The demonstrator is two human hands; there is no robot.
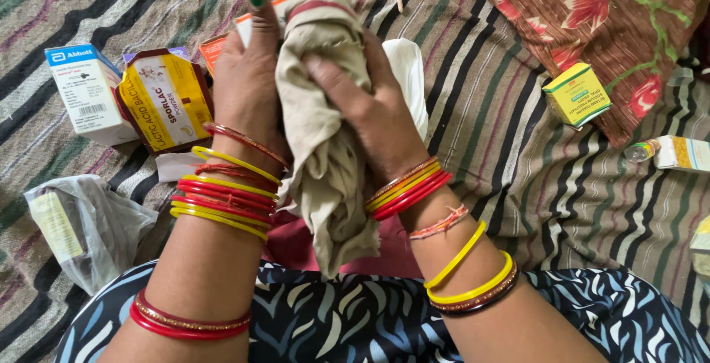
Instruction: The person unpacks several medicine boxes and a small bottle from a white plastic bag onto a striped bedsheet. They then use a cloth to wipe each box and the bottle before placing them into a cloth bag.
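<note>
A crumpled beige cloth (325, 148) with a dark red stripe near its top hangs between both hands in the middle of the head view. My left hand (248, 82) grips its left side, thumb pointing up. My right hand (370, 108) clasps it from the right, fingers pressed into the folds. Both wrists carry several red and yellow bangles. The cloth's lower end dangles over my lap. A white packet (410, 75) lies partly hidden behind my right hand.
On the striped mat (503, 141) lie a white and blue box (87, 93), a yellow and brown sachet box (164, 99), a clear plastic bag (85, 226), a small yellow-green box (577, 95), a small bottle with a white carton (669, 152), and a red floral cloth (592, 15).
</note>
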